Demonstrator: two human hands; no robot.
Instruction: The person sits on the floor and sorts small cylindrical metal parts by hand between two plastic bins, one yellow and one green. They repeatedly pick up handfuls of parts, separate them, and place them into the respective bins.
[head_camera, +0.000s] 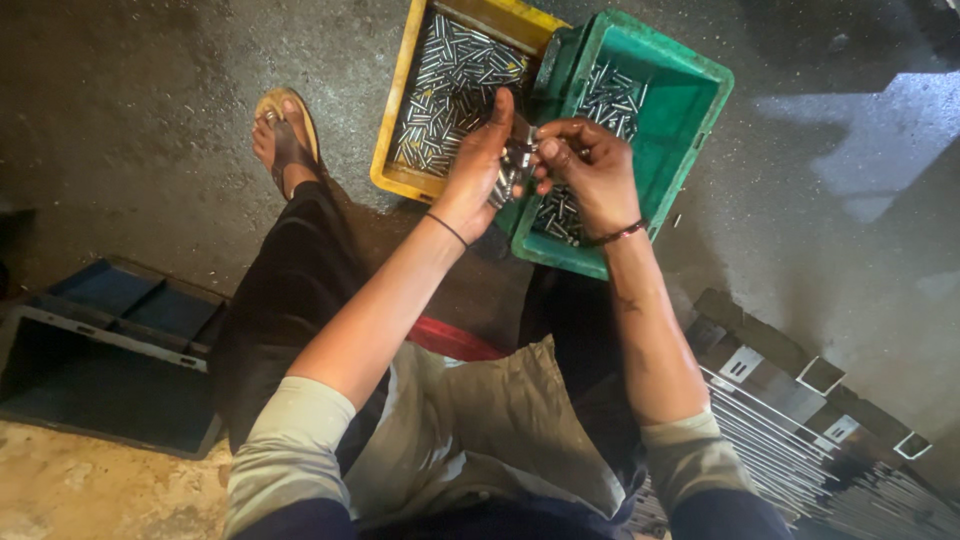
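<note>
My left hand (480, 165) is raised over the gap between two crates and holds a small bundle of short metal pins (512, 172) against its palm. My right hand (590, 165) sits right beside it, fingertips pinched on the same small metal pieces. Behind my left hand lies a yellow crate (395, 120) full of shiny metal pins. Under my right hand stands a green crate (680, 110) with several pins on its floor. Both wrists wear thin dark bands.
I sit on a dark concrete floor, one sandalled foot (285, 140) stretched toward the yellow crate. A blue metal frame (110, 340) lies at my left. A stack of long metal strips (800, 430) lies at my right.
</note>
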